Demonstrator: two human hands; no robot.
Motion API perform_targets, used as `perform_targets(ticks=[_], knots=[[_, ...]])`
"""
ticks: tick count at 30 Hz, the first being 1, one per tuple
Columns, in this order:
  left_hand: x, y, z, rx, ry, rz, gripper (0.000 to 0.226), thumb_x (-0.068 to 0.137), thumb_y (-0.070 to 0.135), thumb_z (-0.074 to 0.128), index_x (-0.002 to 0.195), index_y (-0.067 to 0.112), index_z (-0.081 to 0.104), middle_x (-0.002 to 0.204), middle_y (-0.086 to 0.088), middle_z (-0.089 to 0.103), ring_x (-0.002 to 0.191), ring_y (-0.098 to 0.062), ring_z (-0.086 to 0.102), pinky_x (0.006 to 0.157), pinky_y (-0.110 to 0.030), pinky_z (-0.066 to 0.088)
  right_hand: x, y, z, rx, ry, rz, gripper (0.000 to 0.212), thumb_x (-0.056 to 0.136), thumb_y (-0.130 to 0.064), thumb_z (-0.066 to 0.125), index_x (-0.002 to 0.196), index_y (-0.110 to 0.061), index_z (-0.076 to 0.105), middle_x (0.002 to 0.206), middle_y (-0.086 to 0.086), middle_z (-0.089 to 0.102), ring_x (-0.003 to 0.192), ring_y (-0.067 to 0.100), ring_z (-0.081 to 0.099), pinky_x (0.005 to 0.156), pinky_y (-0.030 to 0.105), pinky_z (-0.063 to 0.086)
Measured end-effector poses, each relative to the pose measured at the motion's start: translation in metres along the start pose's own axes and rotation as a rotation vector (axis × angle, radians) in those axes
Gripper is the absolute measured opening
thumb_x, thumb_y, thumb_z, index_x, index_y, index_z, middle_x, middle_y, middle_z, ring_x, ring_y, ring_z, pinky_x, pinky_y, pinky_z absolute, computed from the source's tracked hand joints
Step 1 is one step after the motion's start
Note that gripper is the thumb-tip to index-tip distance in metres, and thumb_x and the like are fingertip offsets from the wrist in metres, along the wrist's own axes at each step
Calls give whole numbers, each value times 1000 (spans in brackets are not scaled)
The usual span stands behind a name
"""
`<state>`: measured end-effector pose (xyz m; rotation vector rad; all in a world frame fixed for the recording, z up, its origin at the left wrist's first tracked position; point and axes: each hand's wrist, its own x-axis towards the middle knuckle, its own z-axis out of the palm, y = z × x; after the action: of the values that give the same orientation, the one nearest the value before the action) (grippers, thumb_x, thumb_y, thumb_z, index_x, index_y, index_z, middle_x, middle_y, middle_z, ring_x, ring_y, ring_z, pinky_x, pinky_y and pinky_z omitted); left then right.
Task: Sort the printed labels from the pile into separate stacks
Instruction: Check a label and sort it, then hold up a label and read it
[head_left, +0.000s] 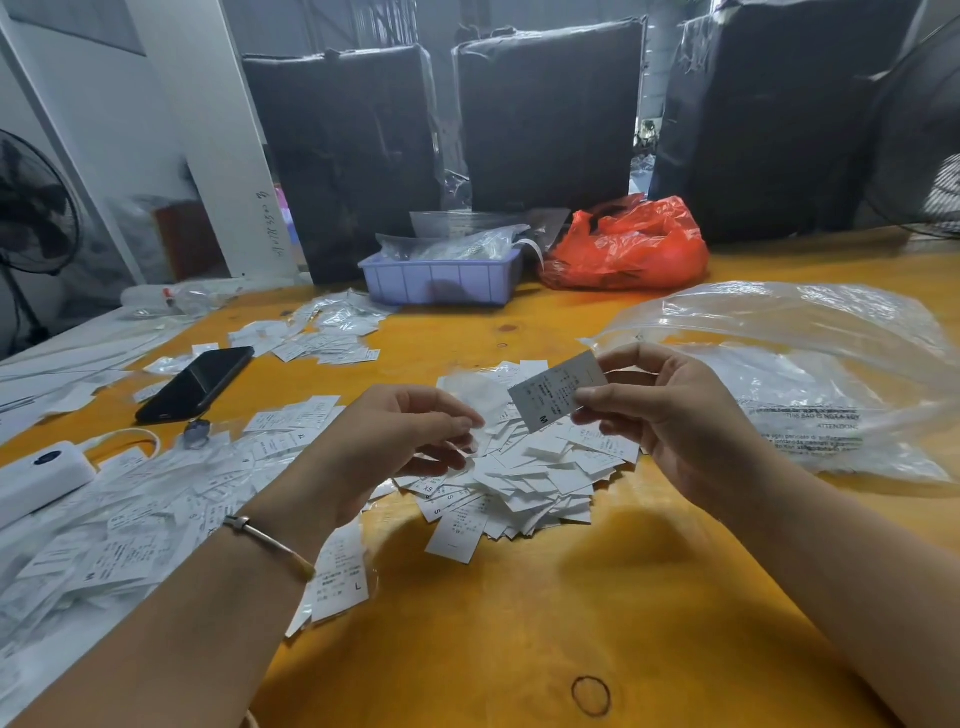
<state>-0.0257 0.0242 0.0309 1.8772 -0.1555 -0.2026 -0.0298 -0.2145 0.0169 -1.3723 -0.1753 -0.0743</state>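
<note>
Mid-sort, my right hand (670, 410) pinches a label (557, 391) marked M at frame centre, while my left hand (410, 436) hovers, seemingly loose-fingered and empty, over the pile (519, 483); next, find the M stack.

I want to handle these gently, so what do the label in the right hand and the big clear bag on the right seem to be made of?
Label: likely thin matte paper or card; it stays flat where the right hand pinches it.
Clear bag: thin glossy plastic film, see-through, crinkled, with bright glare.

arms: bare, no sleeves | left wrist: thin metal bangle (270, 541) | right wrist: nothing worn
</note>
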Motion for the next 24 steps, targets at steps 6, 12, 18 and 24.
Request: perform_targets(ticks=[6,12,18,24], knots=[[-1,0,2,-54,4,48,29,97,27,54,87,14,79,83,-7,75,71,-16,70,63,-21,56,0,2,-2,-46,21,-57,16,72,3,72,84,-6,65,81,15,73,65,20,68,59,22,49],[-5,2,3,-63,40,197,25,65,36,73,83,21,80,87,-7,76,79,-15,71,72,-24,56,-7,-3,5,-348,249,-469,10,84,2,67,81,4,57,72,12,69,55,13,65,48,16,45],[-5,1,3,-36,23,317,22,65,27,79,80,11,77,82,-11,76,75,-20,72,69,-25,57,-17,-9,11,-522,358,-769,26,87,-5,67,107,-12,52,94,5,70,76,12,70,60,32,59],[-8,1,9,70,62,428,26,75,39,72,79,14,75,79,-6,76,75,-20,72,67,-26,58,-20,-10,10,-736,300,-1061,35,90,4,61,122,-9,62,93,1,70,68,16,67,58,25,54]])
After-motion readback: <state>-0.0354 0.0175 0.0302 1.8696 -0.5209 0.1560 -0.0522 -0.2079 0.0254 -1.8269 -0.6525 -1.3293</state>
